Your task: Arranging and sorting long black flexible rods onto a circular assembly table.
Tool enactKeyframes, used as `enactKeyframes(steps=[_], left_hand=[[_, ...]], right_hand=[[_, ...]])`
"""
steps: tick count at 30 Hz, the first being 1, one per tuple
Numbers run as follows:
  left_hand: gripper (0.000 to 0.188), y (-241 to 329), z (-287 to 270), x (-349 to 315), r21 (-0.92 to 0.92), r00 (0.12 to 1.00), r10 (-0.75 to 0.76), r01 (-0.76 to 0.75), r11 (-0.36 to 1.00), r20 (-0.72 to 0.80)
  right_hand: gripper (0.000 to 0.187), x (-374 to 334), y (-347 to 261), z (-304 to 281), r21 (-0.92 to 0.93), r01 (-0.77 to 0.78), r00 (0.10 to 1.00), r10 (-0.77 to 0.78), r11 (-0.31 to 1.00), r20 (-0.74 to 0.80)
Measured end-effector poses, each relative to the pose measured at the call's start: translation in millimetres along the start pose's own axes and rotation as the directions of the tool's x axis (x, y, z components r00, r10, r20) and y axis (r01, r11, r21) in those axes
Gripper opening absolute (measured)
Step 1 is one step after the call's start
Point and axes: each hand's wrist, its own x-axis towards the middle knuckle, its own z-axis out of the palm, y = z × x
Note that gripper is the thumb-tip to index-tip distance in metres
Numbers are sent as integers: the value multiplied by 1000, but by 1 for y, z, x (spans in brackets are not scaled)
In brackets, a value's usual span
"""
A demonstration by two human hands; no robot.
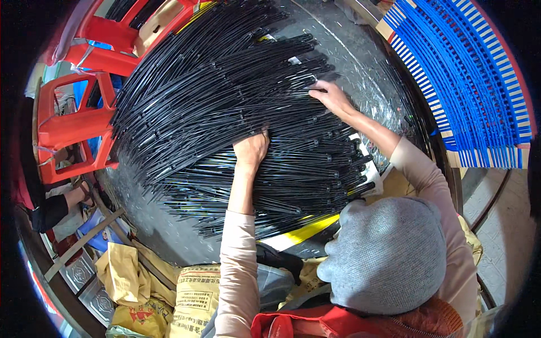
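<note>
A left hand [252,149] sinks among thin black strips [186,107], fingers hidden, its grip unclear; the right hand [333,99] curls by their ends, its hold also unreadable. The strips spread over a dark work surface [160,234], between red plastic chairs [73,133] and blue cords [451,84].
</note>
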Motion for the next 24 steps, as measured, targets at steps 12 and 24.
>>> enactKeyframes(steps=[12,24], left_hand=[[8,55,-117,13,-346,973,-216,231,909,82],[41,-32,-86,113,-241,969,155,-106,965,194]], right_hand=[[63,-1,-2,-2,-100,67,996,-73,993,-59],[40,-6,-20,-14,-132,58,995,-47,990,85]])
